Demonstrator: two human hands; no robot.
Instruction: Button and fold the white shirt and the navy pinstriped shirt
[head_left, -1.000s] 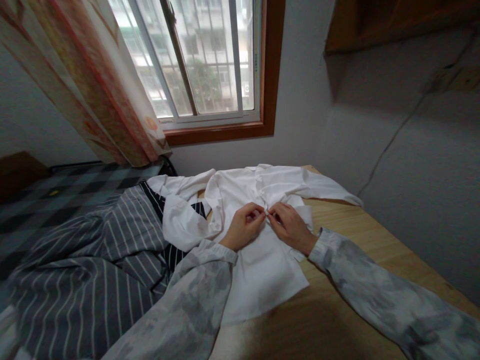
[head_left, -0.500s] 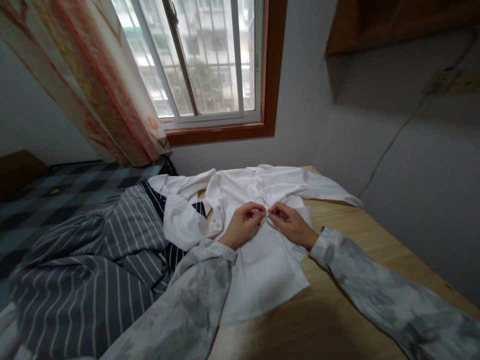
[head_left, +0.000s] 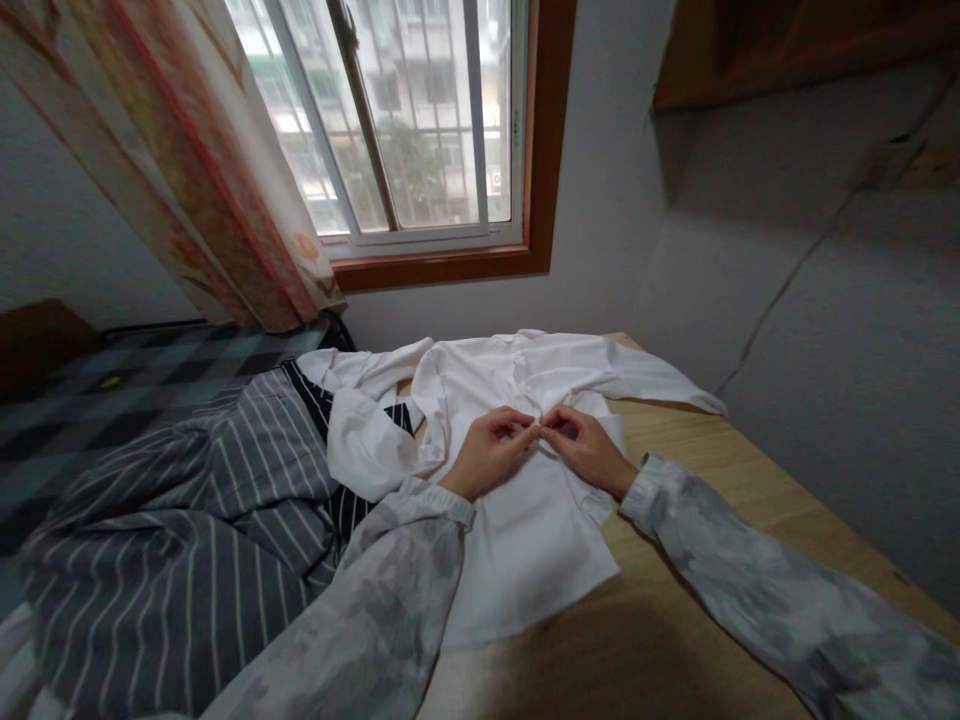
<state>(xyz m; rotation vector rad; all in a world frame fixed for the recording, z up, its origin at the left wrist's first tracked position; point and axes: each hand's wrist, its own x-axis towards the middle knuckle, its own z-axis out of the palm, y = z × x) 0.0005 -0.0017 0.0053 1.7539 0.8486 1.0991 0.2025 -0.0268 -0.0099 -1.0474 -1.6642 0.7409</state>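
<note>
L hand (head_left: 489,455) & R hand (head_left: 588,450) pinched, v. close tog., forearms (head_left: 397,575) angled fwd.

Long, pale sleeves (head_left: 390,600) mottled grey, with gathered cuffs (head_left: 448,503)

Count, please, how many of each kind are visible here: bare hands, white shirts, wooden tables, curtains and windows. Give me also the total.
Bare hands, left hand and right hand: 2
A white shirt, pinched between both hands: 1
A wooden table: 1
A curtain: 1
A window: 1
Total: 6
</note>
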